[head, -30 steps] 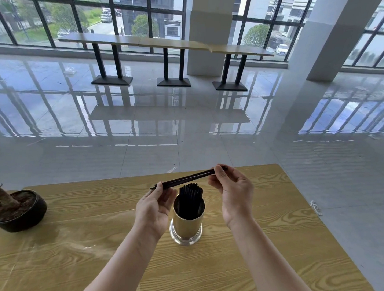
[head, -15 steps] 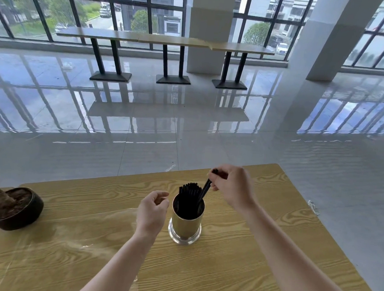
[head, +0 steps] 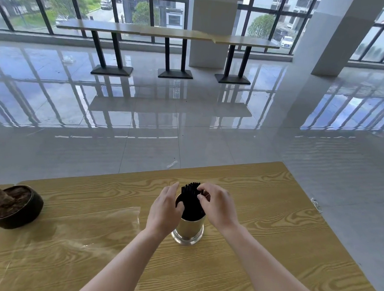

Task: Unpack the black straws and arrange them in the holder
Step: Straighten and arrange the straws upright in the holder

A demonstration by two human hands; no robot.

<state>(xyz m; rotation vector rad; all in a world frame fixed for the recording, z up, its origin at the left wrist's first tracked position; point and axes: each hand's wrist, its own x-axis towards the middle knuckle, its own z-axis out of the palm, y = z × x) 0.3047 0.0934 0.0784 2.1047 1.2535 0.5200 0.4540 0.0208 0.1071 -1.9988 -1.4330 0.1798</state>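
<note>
in the lower middle of the frame a gold metal holder (head: 188,230) stands upright on the wood-grain tabletop (head: 270,236). a bundle of black straws (head: 190,192) stands inside it, the tops rising above the rim.

both hands close in on the bundle from either side. the left hand (head: 165,210) lies against the left of the straws, its fingers (head: 172,189) fairly straight and pressed together, pointing toward the top of the frame, with the thumb touching the straws near the holder's rim. the right hand (head: 219,206) sits on the right of the bundle, its fingers (head: 209,188) curled around the upper part of the straws, thumb tip on the near side. both forearms run in from the bottom edge.

left of the holder a sheet of clear plastic film (head: 100,218) lies flat on the tabletop. at the left edge of the frame sits a dark round pot (head: 18,210) with a stubby plant stem. beyond the tabletop's far edge a small clear wrapper (head: 172,164) lies on the glossy tiled floor (head: 209,124). long tables (head: 169,33) stand by the windows in the upper part of the frame.
</note>
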